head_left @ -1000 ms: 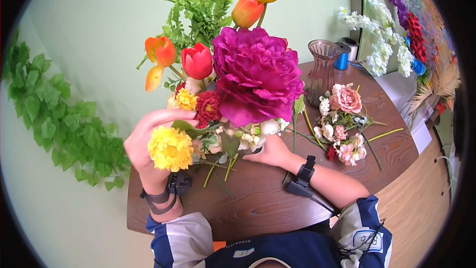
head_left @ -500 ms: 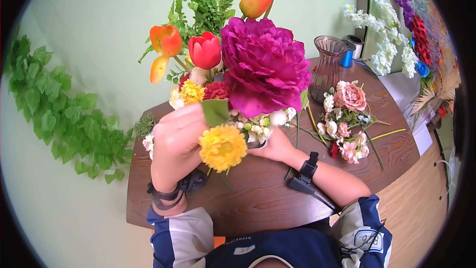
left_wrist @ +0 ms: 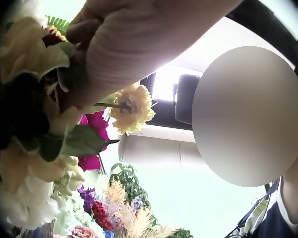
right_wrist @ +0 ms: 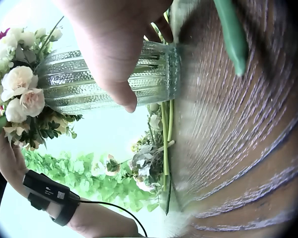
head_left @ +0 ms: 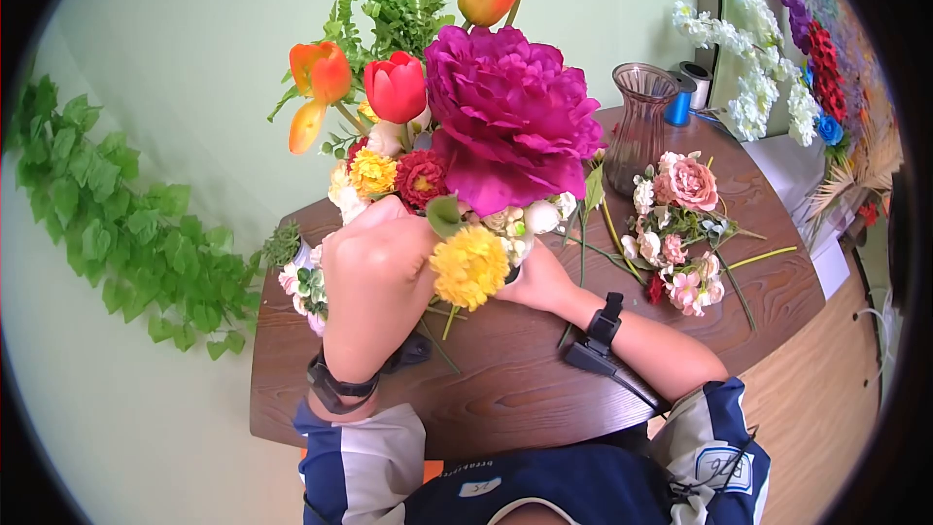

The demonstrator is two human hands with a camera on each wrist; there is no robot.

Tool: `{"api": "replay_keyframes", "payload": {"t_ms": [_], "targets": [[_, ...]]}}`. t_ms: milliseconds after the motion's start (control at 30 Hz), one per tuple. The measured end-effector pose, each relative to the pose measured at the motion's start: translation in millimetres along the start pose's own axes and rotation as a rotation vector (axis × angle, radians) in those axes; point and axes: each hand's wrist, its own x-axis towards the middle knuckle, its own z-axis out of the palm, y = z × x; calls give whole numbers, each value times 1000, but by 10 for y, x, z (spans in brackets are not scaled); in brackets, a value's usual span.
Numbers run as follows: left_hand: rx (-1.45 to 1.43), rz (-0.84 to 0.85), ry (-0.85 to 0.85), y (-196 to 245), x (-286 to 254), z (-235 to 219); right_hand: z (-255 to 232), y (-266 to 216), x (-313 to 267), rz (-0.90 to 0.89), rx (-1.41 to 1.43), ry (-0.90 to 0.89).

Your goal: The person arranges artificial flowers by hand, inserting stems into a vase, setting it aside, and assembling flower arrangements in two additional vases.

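Observation:
My left hand point(head_left: 377, 277) reaches into the front of a large bouquet, its fingers curled round the stem of a yellow flower point(head_left: 469, 266); the left wrist view shows that flower's stem point(left_wrist: 111, 105) at the hand. The fingertips are hidden among blooms. In the right wrist view my right hand point(right_wrist: 111, 54) grips a ribbed clear glass vase point(right_wrist: 69, 84) near its base, thumb across the side. The vase holds the bouquet, with a big magenta peony point(head_left: 515, 117), a red tulip point(head_left: 396, 87), orange tulips and a dark red flower point(head_left: 421, 179).
On the wooden table point(head_left: 544, 389) to the right stand a second glass vase point(head_left: 641, 126) and spools point(head_left: 679, 97). Pink and white flowers point(head_left: 685, 185) lie before them, with loose stems about. A small potted plant point(head_left: 282, 245) is at the left edge; ivy point(head_left: 126, 233) hangs beyond.
My left hand has moved right and turned inward, carrying the yellow flower from the bouquet's left side toward its front centre. My right hand stays low at the vase.

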Motion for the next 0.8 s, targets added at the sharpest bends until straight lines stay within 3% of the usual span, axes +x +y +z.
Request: {"api": "replay_keyframes", "payload": {"t_ms": [167,233,333,400,433,467,533,733,800], "targets": [[-107,2,-76,3,-105,-118,-19,57,-33,-23,-102,-28],[-144,-13,-53,59,-113,-219,14,92,-44,-106,-134,-1],[-182,-48,2,229,-131,-385,20,130,-39,-37,-130,-45],[-532,-119,306,296,-245,-401,20,120,-41,-40,-118,-35],[-564,-106,421,313,-280,-349,25,113,-42,-44,-106,-26],[-562,-110,420,301,-266,-355,32,123,-43,-44,-105,-29],[-218,98,226,263,-162,-380,40,133,-40,-38,-103,-36],[-176,27,233,352,-27,-256,-23,45,-35,5,-107,-88],[-152,-78,250,382,-36,-255,-20,40,-41,9,-104,-82]]}}
